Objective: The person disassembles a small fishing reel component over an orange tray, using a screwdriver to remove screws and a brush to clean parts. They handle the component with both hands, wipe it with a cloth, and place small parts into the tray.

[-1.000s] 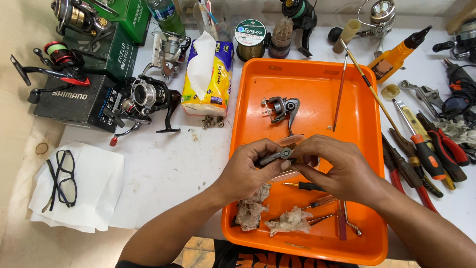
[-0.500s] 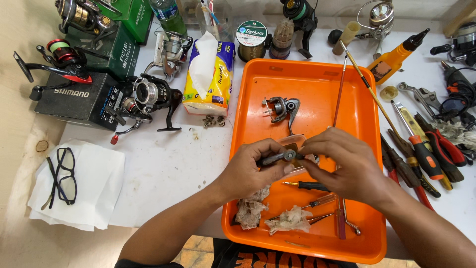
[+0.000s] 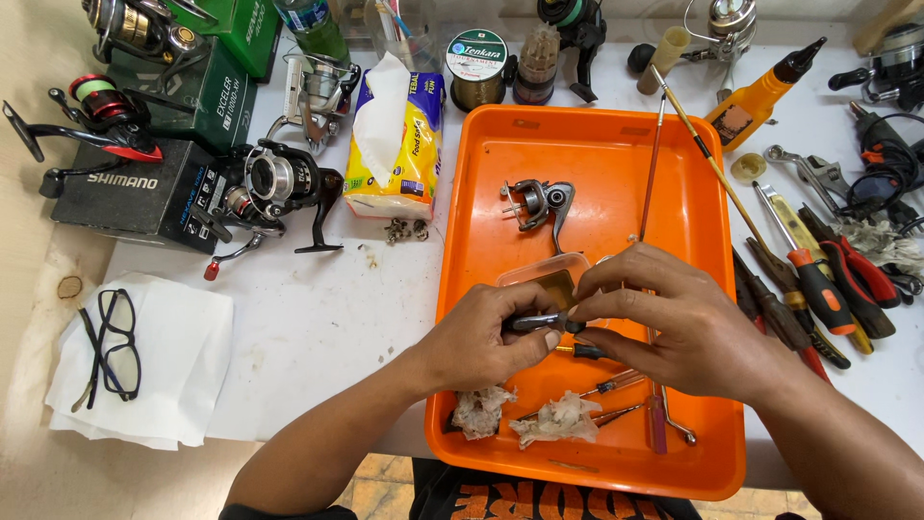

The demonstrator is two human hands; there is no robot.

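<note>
Mid-frame, over orange tray: left hand pinching small dark reel part, right hand fingertips gripping its end; held above tray, probably catching dropped bits.

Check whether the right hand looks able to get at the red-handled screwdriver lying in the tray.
Probably yes. The red-handled screwdriver lies uncovered in the orange tray just below the right hand, though that hand now pinches a small metal part.

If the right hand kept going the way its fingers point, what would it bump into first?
The right hand points leftward, so its fingertips would first meet the small dark metal part they already pinch, then the left hand gripping its other end. Both hover over the orange tray; depth there is unclear.
</note>
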